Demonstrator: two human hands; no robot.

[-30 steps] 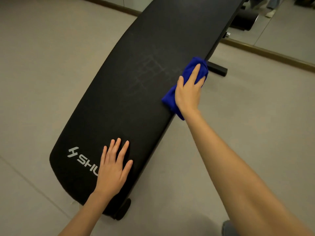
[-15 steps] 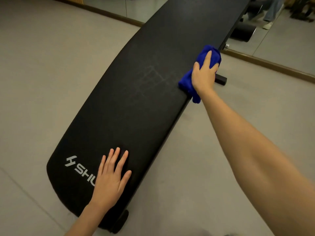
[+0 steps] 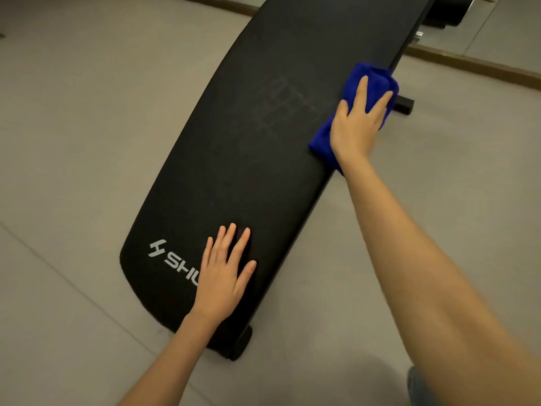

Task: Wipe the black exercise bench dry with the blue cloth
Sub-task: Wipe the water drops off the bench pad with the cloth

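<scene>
Right hand [image 3: 355,124] lay flat, fingers wide, pressing blue cloth [image 3: 371,80] at bench [image 3: 248,159] edge, approx. 2 o'clock; left hand [image 3: 224,276], spread, empty, steadied; long overlapping strokes probably worked best.

One black exercise bench [image 3: 240,159], curved pad. One blue cloth [image 3: 370,83], bunched. Two bare hands: left hand [image 3: 224,276] flat on the pad, five fingers spread; right hand [image 3: 355,124] pressed on the cloth, three fingers in view, the rest hidden. One white logo [image 3: 172,259], partly covered. One floor foot bar [image 3: 405,105]. One round end cap [image 3: 241,344], perhaps a wheel. One wooden baseboard strip [image 3: 474,64].
</scene>
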